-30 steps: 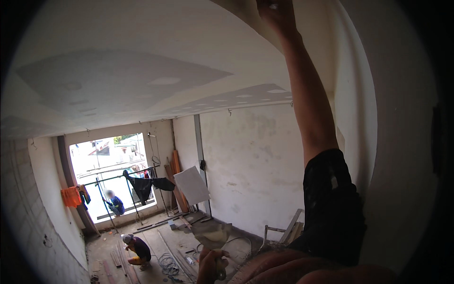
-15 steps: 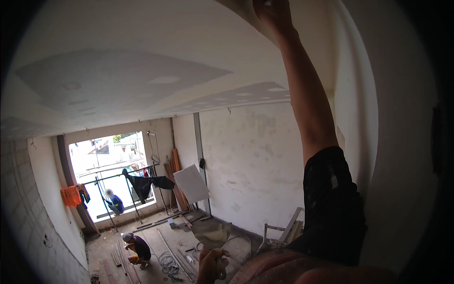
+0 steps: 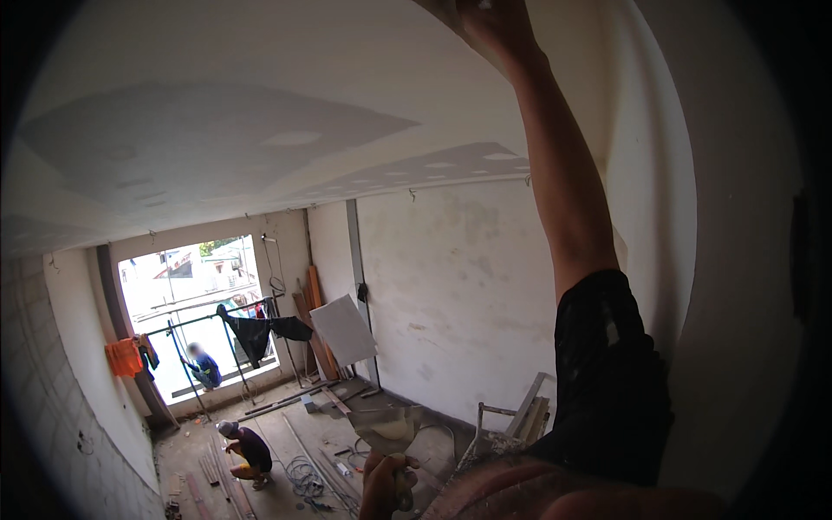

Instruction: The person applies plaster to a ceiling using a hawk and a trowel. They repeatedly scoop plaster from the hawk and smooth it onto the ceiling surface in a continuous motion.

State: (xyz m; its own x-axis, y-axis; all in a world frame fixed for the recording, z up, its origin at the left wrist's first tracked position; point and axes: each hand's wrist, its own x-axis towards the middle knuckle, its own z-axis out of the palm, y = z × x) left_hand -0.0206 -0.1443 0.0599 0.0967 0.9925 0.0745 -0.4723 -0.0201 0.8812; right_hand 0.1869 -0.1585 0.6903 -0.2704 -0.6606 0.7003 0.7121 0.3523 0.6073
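My right arm stretches up to the ceiling (image 3: 347,52), with my right hand (image 3: 501,30) at the top edge of the picture. Its fingers are closed on what looks like a broad putty knife (image 3: 444,12); the picture's edge cuts off most of it. Low in front of me, my left hand (image 3: 381,481) grips the handle of a second putty knife (image 3: 388,428). Its wide blade points up and away from me and carries pale filler. Darker grey board with pale filler patches shows on the ceiling to the left.
Well below, a person (image 3: 249,451) crouches on the floor among long strips and a coiled cable (image 3: 305,478). Another person (image 3: 203,367) sits at the window opening. Clothes (image 3: 251,338) hang on a rail there. A white board (image 3: 345,330) leans by the far wall; a curved wall (image 3: 654,173) stands close right.
My right hand has shifted slightly left and up, and less of its tool shows. The room has moved a little left and up in view. My left hand keeps its hold.
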